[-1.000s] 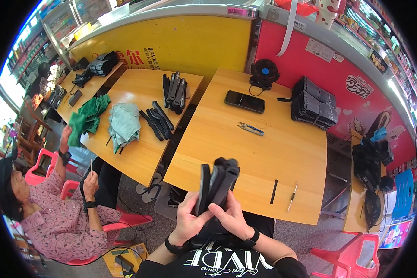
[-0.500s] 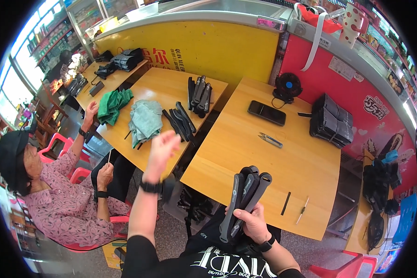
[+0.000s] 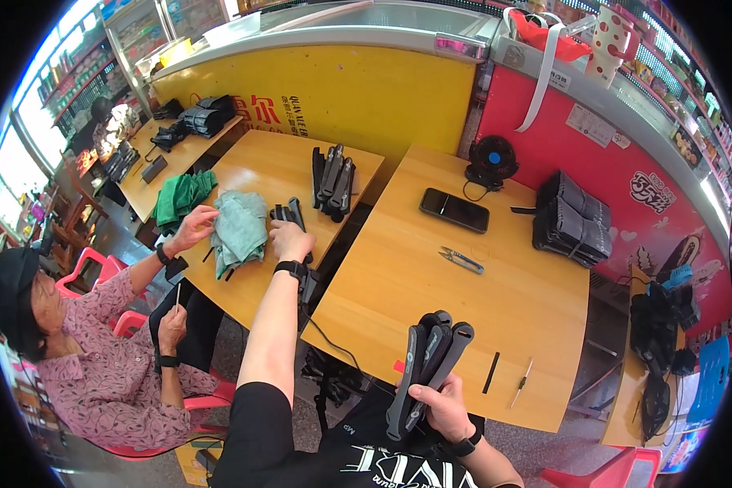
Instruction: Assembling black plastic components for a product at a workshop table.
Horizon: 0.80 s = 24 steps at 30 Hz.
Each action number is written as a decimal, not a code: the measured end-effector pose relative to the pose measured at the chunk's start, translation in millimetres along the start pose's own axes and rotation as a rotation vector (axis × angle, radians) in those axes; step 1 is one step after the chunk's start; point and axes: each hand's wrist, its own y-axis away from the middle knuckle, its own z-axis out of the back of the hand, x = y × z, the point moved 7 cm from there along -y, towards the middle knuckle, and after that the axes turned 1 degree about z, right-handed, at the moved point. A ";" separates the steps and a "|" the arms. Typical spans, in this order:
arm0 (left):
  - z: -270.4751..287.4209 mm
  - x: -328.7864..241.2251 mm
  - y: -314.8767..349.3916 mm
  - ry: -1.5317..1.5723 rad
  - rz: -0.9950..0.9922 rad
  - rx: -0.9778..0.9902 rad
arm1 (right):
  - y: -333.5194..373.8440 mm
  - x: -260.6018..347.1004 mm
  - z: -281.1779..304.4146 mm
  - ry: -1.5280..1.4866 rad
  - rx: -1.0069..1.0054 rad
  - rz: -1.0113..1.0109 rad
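My right hand [image 3: 441, 407] is closed round a bundle of several long black plastic pieces [image 3: 433, 358] with rounded ends, held upright at the near edge of the right table. My left arm stretches across to the left table, where my left hand [image 3: 291, 241] is closed over several similar black pieces [image 3: 294, 213]; its fingertips are partly hidden. Beyond it stands another bundle of black and grey pieces [image 3: 332, 180]. Just left of my left hand lies a pale green cloth [image 3: 240, 226], with a co-worker's hand [image 3: 193, 228] at its edge.
On the right table [image 3: 407, 276] are a phone [image 3: 454, 210], thread snips [image 3: 462, 260], a small fan [image 3: 491, 159], a stack of black pouches [image 3: 573, 220], a black strip [image 3: 491, 372] and a thin pointed tool [image 3: 522, 382]. A seated co-worker [image 3: 114, 333] is at my left; a green cloth [image 3: 183, 197] lies nearby.
My left hand has moved forward and down onto the black pieces on the left table, which now sit closer together. The co-worker's hand has come down to the pale green cloth.
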 end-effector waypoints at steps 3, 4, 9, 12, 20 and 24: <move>23.5 46.7 -23.3 0.228 -0.153 -0.054 | -0.1 -3.5 -9.9 0.003 0.059 -0.013; 26.0 44.0 -14.3 0.503 -0.242 0.134 | -1.6 -3.9 -8.1 0.002 0.054 -0.014; 96.6 34.7 138.5 1.522 -0.397 0.662 | -2.0 1.6 -10.4 -0.038 0.051 -0.003; 86.2 49.4 200.1 1.694 -0.416 0.812 | -1.5 7.2 -23.1 -0.058 0.103 0.013; 47.1 64.3 280.2 1.810 -0.318 1.077 | 13.1 12.8 -48.8 -0.052 0.202 0.036; 43.6 64.4 302.2 1.807 -0.319 1.101 | 20.6 13.7 -48.4 -0.042 0.229 0.063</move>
